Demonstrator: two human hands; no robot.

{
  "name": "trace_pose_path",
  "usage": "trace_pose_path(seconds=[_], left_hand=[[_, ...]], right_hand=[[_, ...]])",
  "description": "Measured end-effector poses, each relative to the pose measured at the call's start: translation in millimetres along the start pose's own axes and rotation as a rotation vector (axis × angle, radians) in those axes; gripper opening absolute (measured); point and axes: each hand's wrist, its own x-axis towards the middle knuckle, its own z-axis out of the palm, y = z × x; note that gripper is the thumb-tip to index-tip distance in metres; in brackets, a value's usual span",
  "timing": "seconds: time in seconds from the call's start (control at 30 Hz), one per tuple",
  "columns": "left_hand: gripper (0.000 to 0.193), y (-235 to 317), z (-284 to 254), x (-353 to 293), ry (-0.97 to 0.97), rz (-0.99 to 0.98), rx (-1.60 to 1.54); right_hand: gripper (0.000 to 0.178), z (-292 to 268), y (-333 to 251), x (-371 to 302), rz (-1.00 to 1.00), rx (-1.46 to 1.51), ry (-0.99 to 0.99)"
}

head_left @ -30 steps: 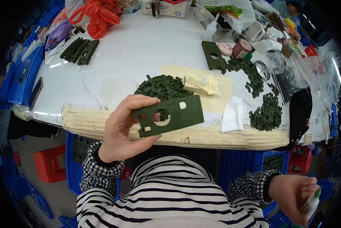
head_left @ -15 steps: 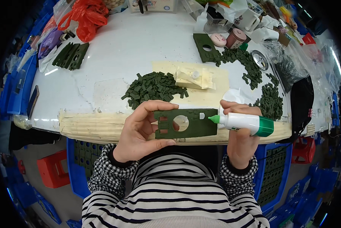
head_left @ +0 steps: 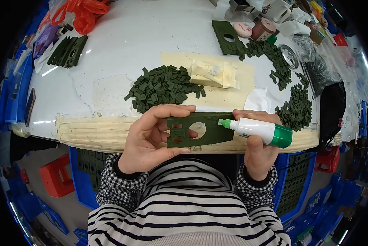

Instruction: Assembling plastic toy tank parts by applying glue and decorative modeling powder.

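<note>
My left hand [head_left: 149, 137] grips a dark green plastic plate [head_left: 180, 138] by its left end, thumb below and fingers above. The plate has a large round hole and several small rectangular openings. In my right hand [head_left: 261, 152] lies a white glue bottle [head_left: 255, 130] with a green base and a green pointed nozzle. Its tip reaches the small opening near the plate's right end; whether it touches, I cannot tell. Beyond my hands is a heap of small dark green pieces [head_left: 161, 88]. Next to it stands a tape-wrapped block [head_left: 210, 78] with a small white cap on top.
More green pieces [head_left: 295, 108] are spread at the right. Another green plate [head_left: 227, 37] lies at the back right, by a pink tin [head_left: 263, 28]. Several plates [head_left: 69, 51] lean together at the far left. Blue crates [head_left: 83, 180] of green parts stand below the padded table edge [head_left: 97, 133].
The bottle's nozzle has moved left, from beside the plate's right end to over its small opening. My right fingertips are now nearer the plate's upper right corner. The view has shifted slightly.
</note>
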Motion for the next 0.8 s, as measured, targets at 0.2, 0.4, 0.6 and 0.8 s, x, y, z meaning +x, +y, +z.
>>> trace_pose_path(seconds=[0.2,0.4,0.6,0.8], left_hand=[[0.054,-1.0,0.0,-0.8,0.003,0.003,-0.007],[0.054,-0.1,-0.2,-1.1,-0.004,-0.002,-0.017],[0.054,0.1,0.3,-1.5,-0.003,0.001,-0.022],[0.055,0.6,0.3,-1.7,-0.004,-0.004,-0.022]], right_hand=[[0.043,0.8,-0.2,-0.2,-0.024,-0.049,-0.008],[0.042,0.6,0.3,-0.2,-0.047,-0.074,-0.011],[0.041,1.8,-1.1,-0.3,-0.049,-0.079,-0.009],[0.04,1.5,-0.6,-0.4,-0.061,-0.089,-0.012]])
